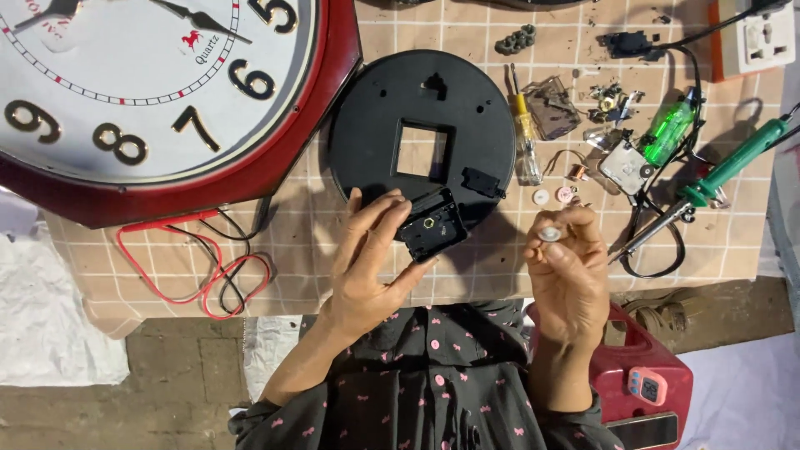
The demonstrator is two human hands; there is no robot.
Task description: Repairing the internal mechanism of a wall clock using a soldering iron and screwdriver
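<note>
1. Clockwork is what I have in hand: my left hand (pixel 367 267) holds a small black clock movement box (pixel 431 223), fingers and thumb closed around its edges, its brass centre hole turned up toward me. It sits just above the lower edge of the round black back cover (pixel 417 117), which lies flat on the bench (pixel 500 267).

2. My right hand (pixel 571 267) pinches a small pale round gear (pixel 549 234) between thumb and fingertips, grip closed on it and raised off the bench, near the movement box but not touching it.

3. Judging by this, the step in hand is fitting or checking a small part against the movement; both pieces are held in the air, apart from each other.

4. As I judge it, the next move calls for bringing the two hands together with fine alignment, keeping the box level and the pinch light, since the gear is tiny and could slip.

5. Around me: a large wall clock (pixel 125 92) with a dark red rim lies face up at the upper left, red and black wires (pixel 208 267) trail below it, a yellow-handled screwdriver (pixel 523 133) lies beside the back cover, and a green soldering iron (pixel 725 167) rests to the right. Two more small round pieces (pixel 553 197) lie just above my right hand.
</note>
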